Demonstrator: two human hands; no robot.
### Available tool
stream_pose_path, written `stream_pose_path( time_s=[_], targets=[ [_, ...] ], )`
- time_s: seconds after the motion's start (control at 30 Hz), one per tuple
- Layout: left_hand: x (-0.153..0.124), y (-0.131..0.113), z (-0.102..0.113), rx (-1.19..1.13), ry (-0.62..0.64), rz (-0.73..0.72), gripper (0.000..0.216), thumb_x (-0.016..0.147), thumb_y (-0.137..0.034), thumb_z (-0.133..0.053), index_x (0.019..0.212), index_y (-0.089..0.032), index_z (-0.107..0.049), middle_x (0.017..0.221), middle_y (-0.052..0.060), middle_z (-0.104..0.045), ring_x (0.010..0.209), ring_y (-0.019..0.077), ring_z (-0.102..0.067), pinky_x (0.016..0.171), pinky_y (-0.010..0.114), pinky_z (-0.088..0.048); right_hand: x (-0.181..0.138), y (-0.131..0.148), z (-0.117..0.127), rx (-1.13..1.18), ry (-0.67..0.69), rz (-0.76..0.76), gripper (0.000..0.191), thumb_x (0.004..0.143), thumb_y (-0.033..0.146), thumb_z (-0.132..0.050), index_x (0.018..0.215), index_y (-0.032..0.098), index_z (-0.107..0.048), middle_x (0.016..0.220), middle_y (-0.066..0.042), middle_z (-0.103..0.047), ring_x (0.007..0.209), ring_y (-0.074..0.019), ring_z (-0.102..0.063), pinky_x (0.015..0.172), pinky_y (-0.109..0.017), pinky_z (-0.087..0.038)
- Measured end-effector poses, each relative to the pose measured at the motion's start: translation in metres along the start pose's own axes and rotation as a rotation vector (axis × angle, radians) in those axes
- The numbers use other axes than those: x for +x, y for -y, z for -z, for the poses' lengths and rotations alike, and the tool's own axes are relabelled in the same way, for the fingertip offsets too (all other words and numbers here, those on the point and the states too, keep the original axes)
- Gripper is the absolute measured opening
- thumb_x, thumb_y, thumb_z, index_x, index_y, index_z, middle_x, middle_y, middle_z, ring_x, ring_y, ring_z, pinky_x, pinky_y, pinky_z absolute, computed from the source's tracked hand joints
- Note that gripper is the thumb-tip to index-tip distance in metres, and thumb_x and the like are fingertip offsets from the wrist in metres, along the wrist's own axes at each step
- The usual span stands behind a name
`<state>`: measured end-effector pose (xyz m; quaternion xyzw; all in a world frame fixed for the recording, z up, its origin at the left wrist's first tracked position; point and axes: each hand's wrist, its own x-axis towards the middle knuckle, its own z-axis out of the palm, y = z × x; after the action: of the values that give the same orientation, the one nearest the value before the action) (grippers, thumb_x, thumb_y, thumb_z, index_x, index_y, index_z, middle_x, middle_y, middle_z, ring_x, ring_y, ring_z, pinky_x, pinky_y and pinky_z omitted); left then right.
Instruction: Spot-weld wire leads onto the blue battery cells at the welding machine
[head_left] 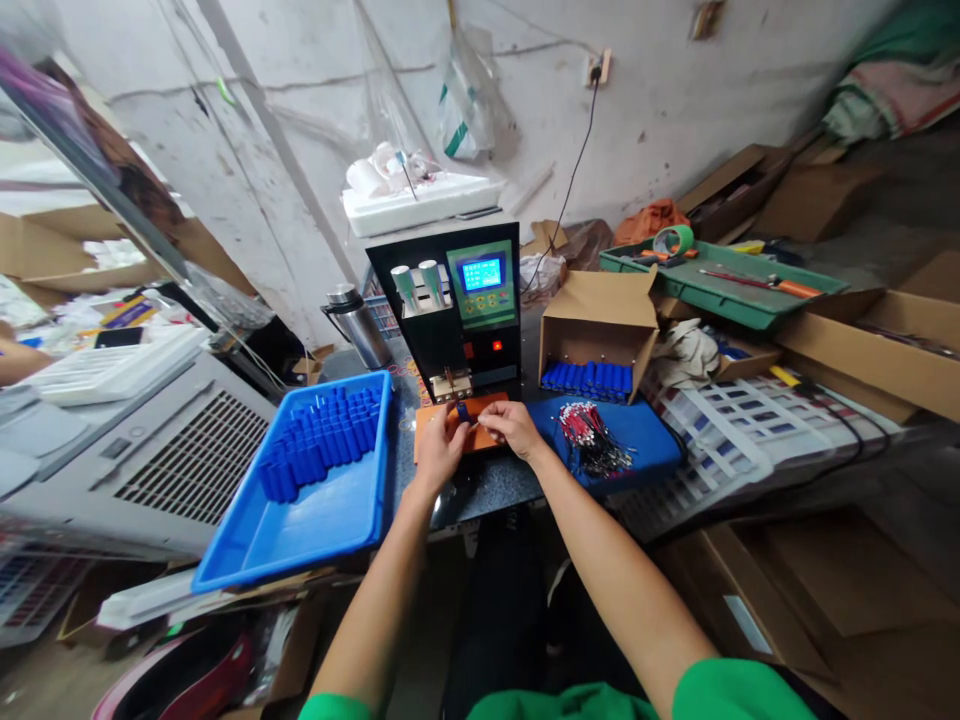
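Note:
My left hand [440,450] is closed on a small blue battery cell [463,411], held just under the electrode tips of a black spot welder [420,350]. Facing it, my right hand [511,425] pinches something thin and too small to make out, close to the cell. Both hands are over the orange plate [484,440] at the machine's foot. On the left, a blue tray [300,562] holds rows of upright blue battery cells [322,440]. A bundle of red and black wire leads [592,435] lies on a blue surface to the right.
Behind the wires, an open cardboard box [600,312] holds more blue cells. A steel flask [358,325] stands left of the welder. Farther right are a green tool tray [750,305] and a white plastic crate [705,440]. A grey air cooler [180,450] borders the left side.

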<state>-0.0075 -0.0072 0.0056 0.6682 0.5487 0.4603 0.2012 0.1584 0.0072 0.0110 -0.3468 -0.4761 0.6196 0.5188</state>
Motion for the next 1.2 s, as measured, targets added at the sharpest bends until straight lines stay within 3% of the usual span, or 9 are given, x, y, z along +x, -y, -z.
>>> stream_pose_path(
  time_s=[0.1, 0.2, 0.47, 0.67, 1.0, 1.2],
  targets=[
    [0.007, 0.004, -0.003, 0.003, 0.148, -0.048, 0.028, 0.086, -0.035, -0.060, 0.107, -0.016, -0.064, 0.097, 0.009, -0.070, 0.091, 0.0229, -0.066, 0.085, 0.038, -0.052, -0.002, 0.003, 0.002, 0.048, 0.004, -0.003, 0.023, 0.063, 0.037, -0.073, 0.063, 0.017, -0.061, 0.048, 0.005, -0.051, 0.041, -0.0070, -0.040, 0.039, -0.020, -0.024],
    [0.004, 0.003, -0.004, 0.010, 0.185, -0.083, 0.029, 0.087, -0.038, -0.060, 0.106, -0.016, -0.063, 0.095, 0.009, -0.069, 0.088, 0.0208, -0.065, 0.083, 0.036, -0.052, -0.003, 0.005, 0.003, 0.082, 0.009, 0.000, 0.023, 0.063, 0.036, -0.072, 0.062, 0.017, -0.061, 0.049, 0.004, -0.051, 0.041, -0.0066, -0.039, 0.040, -0.020, -0.023],
    [-0.002, -0.004, 0.014, -0.338, 0.019, 0.081, 0.036, 0.073, -0.042, -0.075, 0.096, -0.016, -0.063, 0.090, 0.005, -0.068, 0.084, 0.0199, -0.066, 0.078, 0.035, -0.055, -0.001, 0.003, 0.002, 0.012, 0.040, 0.000, 0.023, 0.063, 0.036, -0.074, 0.063, 0.016, -0.064, 0.046, 0.005, -0.049, 0.041, -0.0071, -0.037, 0.040, -0.020, -0.023],
    [-0.002, -0.006, 0.017, -0.362, -0.040, 0.133, 0.038, 0.066, -0.038, -0.079, 0.094, -0.016, -0.066, 0.086, 0.004, -0.069, 0.082, 0.0195, -0.066, 0.079, 0.034, -0.054, -0.001, 0.003, 0.000, -0.043, 0.044, 0.025, 0.023, 0.063, 0.037, -0.073, 0.063, 0.016, -0.066, 0.043, 0.005, -0.048, 0.040, -0.0073, -0.036, 0.040, -0.021, -0.024],
    [-0.002, -0.011, 0.011, -0.294, 0.006, 0.129, 0.033, 0.070, -0.036, -0.073, 0.096, -0.017, -0.068, 0.086, 0.004, -0.071, 0.080, 0.0198, -0.067, 0.079, 0.034, -0.054, 0.002, 0.001, 0.000, -0.067, 0.024, 0.010, 0.022, 0.063, 0.037, -0.072, 0.063, 0.017, -0.065, 0.044, 0.005, -0.048, 0.040, -0.0078, -0.037, 0.041, -0.021, -0.025],
    [0.006, -0.005, -0.002, -0.303, 0.073, 0.170, 0.045, 0.075, -0.035, -0.066, 0.115, -0.016, -0.062, 0.092, 0.005, -0.070, 0.083, 0.0196, -0.067, 0.082, 0.035, -0.054, 0.008, -0.004, -0.003, -0.038, -0.104, 0.027, 0.026, 0.066, 0.042, -0.069, 0.065, 0.018, -0.058, 0.046, 0.006, -0.047, 0.041, -0.0068, -0.036, 0.040, -0.020, -0.025]
  ],
)
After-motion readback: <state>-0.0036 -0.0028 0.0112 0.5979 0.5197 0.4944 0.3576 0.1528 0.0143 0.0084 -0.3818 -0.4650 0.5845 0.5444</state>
